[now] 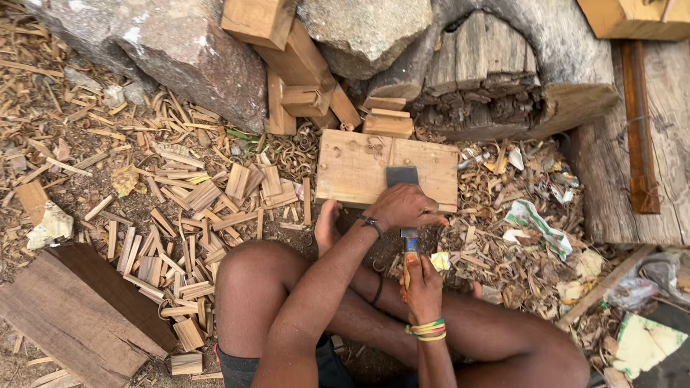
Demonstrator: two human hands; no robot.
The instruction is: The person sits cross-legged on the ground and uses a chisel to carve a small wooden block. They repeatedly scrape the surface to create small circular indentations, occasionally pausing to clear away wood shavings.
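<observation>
From the head camera, a wide-bladed chisel [404,188] stands with its dark flat blade pressed on a pale wooden board [352,169] that lies on the ground in front of the person's crossed legs. The left hand [404,207] lies over the lower part of the blade, its fingers [429,215] curled together over the steel and the near edge of the board, so only the upper rectangle of the blade shows beyond the knuckles. Just below, the right hand [422,284] wraps the chisel's handle, fingers closed tight around it, with a short stretch of metal shank visible between the two hands. The blade is dark grey, broad and square-ended; the handle shows a bit of orange and yellow where the grip leaves it bare. The board is light, squarish, with a seam down its middle and small marks near its far edge. A bare foot [327,224] rests against the board's near left corner. Wood chips [187,223] and curled shavings cover the ground to the left, and stacked wooden blocks [302,79] lean against rocks [194,54] beyond the board.
</observation>
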